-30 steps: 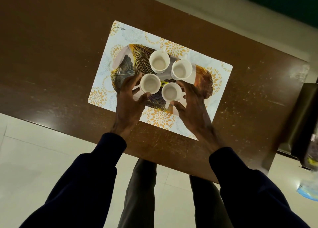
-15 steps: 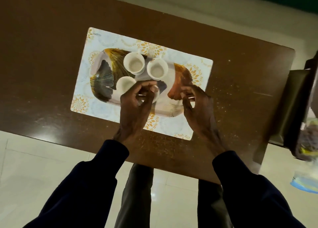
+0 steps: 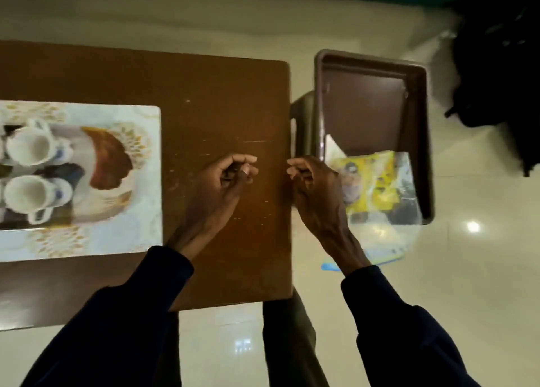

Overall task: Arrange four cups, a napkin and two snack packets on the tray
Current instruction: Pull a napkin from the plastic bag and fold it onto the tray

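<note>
Both hands are held over bare table (image 3: 219,94). The left hand (image 3: 217,188) is loosely curled with thumb and forefinger nearly meeting, and nothing is grasped. The right hand (image 3: 315,188) is also loosely curled and empty, its fingertips (image 3: 292,170) at the table's right edge.

Task items: two cups (image 3: 32,148) are seen well behind the left knuckles on the patterned tray (image 3: 108,158), which rests on a placemat (image 3: 140,240). Further cups are cut by the frame edge. A yellow snack packet (image 3: 377,182) lies in a brown bin (image 3: 318,65) just beyond the right knuckles, off the table. A white napkin (image 3: 333,150) corner shows just ahead of the right fingertips, apparently tucked under the packet. A second, clearer packet is suspected beneath the yellow one, but the blur prevents confirmation.

Risks, as judged:
- If the packet is pinched by one corner, the napkin may be dragged out and dropped to the floor.
- The film looks slick, so a light pinch may slip.
- The bin may be tipped if its near wall is pressed.
- Only the tray end nearer the fingers is bare. On the return, a cup may be knocked by a sleeve.

Orientation: the yellow packet lies flat. Its long axis appears to run away from the right fingertips toward the bin's far wall, slightly skewed, though this is uncertain. The cups stand mouth-up, with one handle pointing toward the person and one away.
</note>
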